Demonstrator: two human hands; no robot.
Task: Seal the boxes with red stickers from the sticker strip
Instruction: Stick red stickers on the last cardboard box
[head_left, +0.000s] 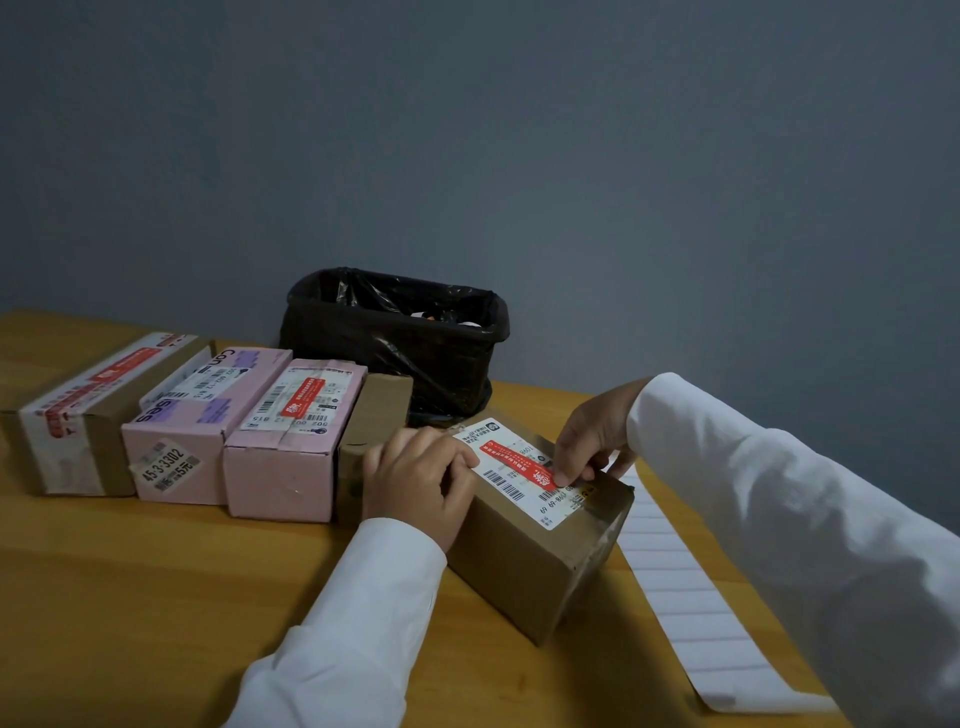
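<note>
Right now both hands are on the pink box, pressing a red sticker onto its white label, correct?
Not quite. In the head view the left hand and right hand are on the brown cardboard box, not a pink one, pressing the red sticker onto its white label.
</note>
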